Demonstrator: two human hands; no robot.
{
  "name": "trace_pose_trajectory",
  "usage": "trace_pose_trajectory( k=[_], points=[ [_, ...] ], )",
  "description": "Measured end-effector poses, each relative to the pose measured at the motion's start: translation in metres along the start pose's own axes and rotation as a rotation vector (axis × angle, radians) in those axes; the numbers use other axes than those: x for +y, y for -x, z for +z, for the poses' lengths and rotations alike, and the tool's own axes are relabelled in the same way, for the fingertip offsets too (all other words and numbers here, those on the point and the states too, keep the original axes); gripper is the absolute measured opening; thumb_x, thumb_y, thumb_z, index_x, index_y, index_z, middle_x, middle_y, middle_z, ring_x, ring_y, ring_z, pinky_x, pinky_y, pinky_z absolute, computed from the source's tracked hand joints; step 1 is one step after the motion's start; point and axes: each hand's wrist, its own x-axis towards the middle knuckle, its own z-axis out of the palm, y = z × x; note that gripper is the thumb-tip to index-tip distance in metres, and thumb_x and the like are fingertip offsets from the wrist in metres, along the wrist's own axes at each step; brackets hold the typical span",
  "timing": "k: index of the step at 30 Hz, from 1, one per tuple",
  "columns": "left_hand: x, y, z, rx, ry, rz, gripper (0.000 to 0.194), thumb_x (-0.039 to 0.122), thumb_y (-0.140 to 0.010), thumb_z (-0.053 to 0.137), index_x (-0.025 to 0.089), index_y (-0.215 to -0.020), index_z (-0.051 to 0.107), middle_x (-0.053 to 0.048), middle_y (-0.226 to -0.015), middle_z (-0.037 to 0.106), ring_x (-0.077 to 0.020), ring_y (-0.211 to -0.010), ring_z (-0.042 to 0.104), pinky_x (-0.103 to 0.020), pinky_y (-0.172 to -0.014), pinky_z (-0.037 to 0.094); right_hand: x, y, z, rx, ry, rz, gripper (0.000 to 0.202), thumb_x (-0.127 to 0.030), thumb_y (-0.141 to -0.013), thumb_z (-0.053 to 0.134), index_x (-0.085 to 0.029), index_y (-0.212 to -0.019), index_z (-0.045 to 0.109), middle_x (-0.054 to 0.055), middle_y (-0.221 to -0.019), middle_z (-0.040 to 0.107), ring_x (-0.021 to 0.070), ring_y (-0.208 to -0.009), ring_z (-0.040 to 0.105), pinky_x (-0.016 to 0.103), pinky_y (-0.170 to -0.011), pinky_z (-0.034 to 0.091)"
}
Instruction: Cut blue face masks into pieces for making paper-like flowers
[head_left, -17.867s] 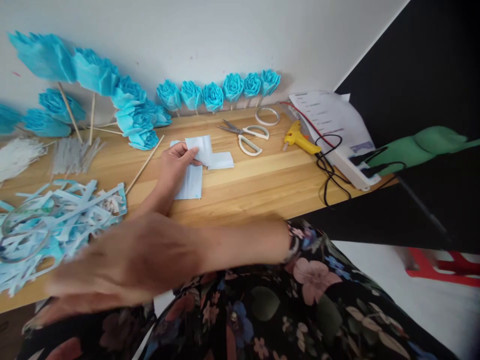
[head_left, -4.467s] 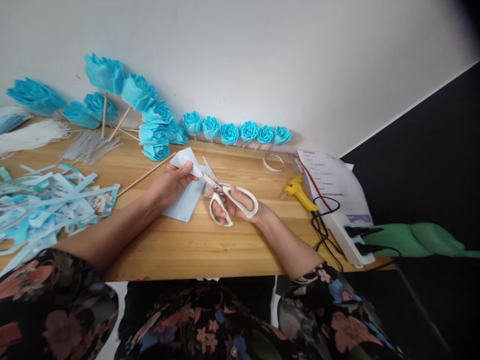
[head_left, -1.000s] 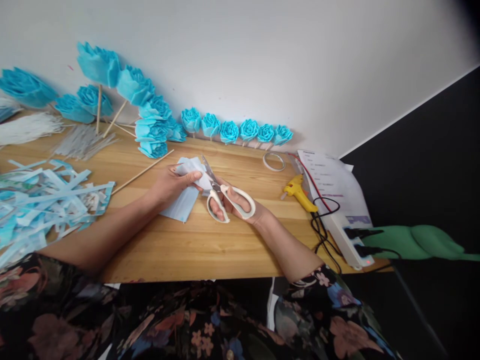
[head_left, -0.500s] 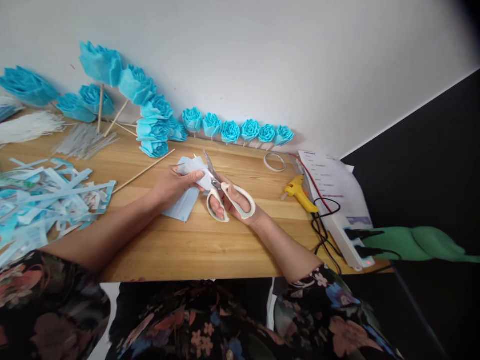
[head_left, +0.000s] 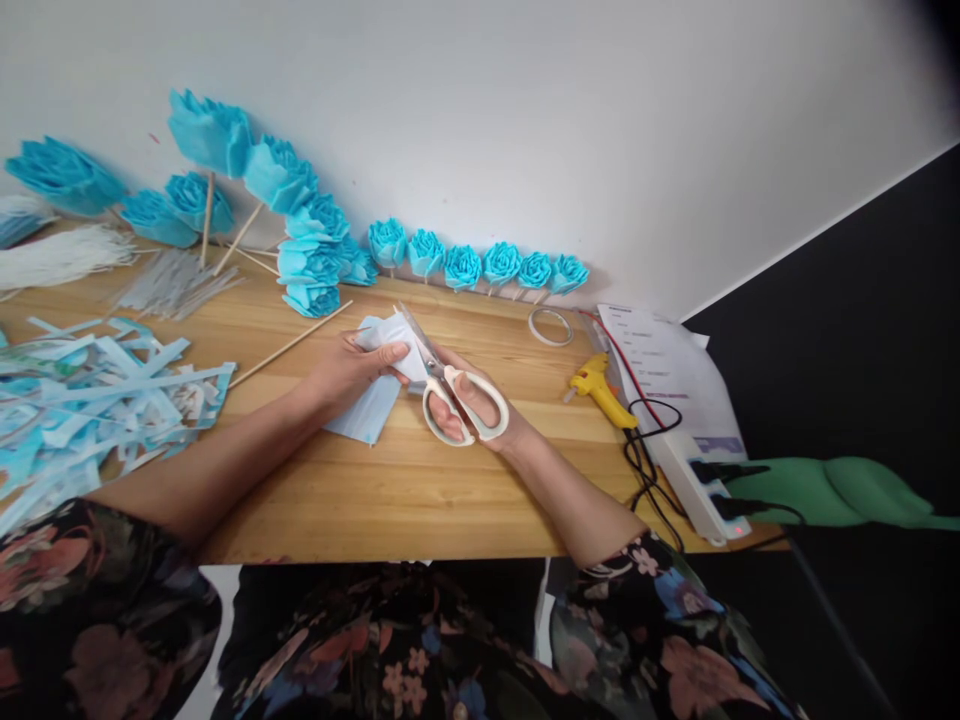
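Pinched in my left hand (head_left: 352, 368) is a pale blue-white piece of thin fabric (head_left: 388, 335), its thumb lying on top. My right hand (head_left: 484, 400) has its fingers through the white loops of a pair of scissors (head_left: 457, 400). The metal blades lie along the right edge of the fabric and look nearly closed on it. Under my left hand, a flat light-blue sheet (head_left: 367, 412) rests on the wooden table. A thin wooden stick (head_left: 292, 345) lies just beyond my left wrist.
Blue fabric flowers (head_left: 463, 267) on sticks lean along the wall. Blue and white strips (head_left: 112, 390) are heaped at left, near white strands (head_left: 64, 255) and grey wires (head_left: 172, 283). At right are a tape ring (head_left: 550, 327), yellow glue gun (head_left: 600, 388), papers (head_left: 660, 370) and power strip (head_left: 701, 490).
The scissors' handles have come closer together and the blades have narrowed along the fabric edge. My left hand has stayed almost in place.
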Motion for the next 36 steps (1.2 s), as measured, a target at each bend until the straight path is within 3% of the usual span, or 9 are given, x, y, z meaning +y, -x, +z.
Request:
trace_pose_trajectory(
  k=[8, 14, 23, 29, 36],
  points=[
    [-0.002, -0.002, -0.001, -0.034, 0.110, 0.028, 0.038, 0.049, -0.072, 0.080, 0.013, -0.080, 0.073, -0.008, -0.078, 0.074, -0.0187, -0.069, 0.067, -0.029, -0.066, 0.055, -0.007, 0.002, 0.000, 0.002, 0.069, 0.074, 0.085, -0.061, -0.086, 0.064, -0.021, -0.152, 0.029, -0.004, -0.068, 0.056, 0.0073, -0.047, 0.042, 0.019, -0.040, 0.035],
    [-0.003, -0.003, -0.004, -0.045, 0.079, 0.038, 0.030, 0.044, -0.079, 0.075, 0.014, -0.076, 0.074, -0.007, -0.078, 0.075, -0.0183, -0.070, 0.068, -0.029, -0.071, 0.055, -0.002, 0.004, -0.003, -0.033, 0.071, 0.085, 0.072, -0.066, -0.088, 0.057, -0.022, -0.143, 0.041, -0.001, -0.074, 0.056, 0.0105, -0.054, 0.048, 0.024, -0.046, 0.037],
    [-0.001, -0.004, -0.002, 0.042, 0.063, 0.039, 0.033, 0.048, -0.074, 0.077, 0.016, -0.076, 0.076, -0.008, -0.079, 0.076, -0.0188, -0.068, 0.067, -0.028, -0.062, 0.054, -0.001, 0.001, -0.005, -0.044, 0.075, 0.071, 0.072, -0.068, -0.087, 0.056, -0.020, -0.140, 0.041, -0.001, -0.075, 0.056, 0.0106, -0.054, 0.047, 0.024, -0.046, 0.039],
    [0.005, -0.002, 0.001, 0.062, 0.024, 0.024, 0.035, 0.046, -0.072, 0.080, 0.016, -0.058, 0.069, -0.006, -0.061, 0.069, -0.0188, -0.060, 0.064, -0.029, -0.058, 0.054, -0.004, 0.001, -0.001, -0.008, 0.110, 0.083, 0.072, -0.070, -0.087, 0.054, -0.017, -0.134, 0.043, -0.002, -0.073, 0.055, 0.0106, -0.054, 0.045, 0.025, -0.047, 0.037],
    [0.007, -0.001, 0.003, 0.092, 0.070, 0.024, 0.037, 0.048, -0.068, 0.083, 0.013, -0.068, 0.071, -0.006, -0.068, 0.072, -0.0167, -0.061, 0.065, -0.026, -0.056, 0.054, -0.003, 0.001, -0.001, 0.007, 0.162, 0.118, 0.060, -0.062, -0.101, 0.027, -0.011, -0.130, 0.042, -0.003, -0.072, 0.053, 0.0079, -0.054, 0.043, 0.024, -0.049, 0.035]
  ],
)
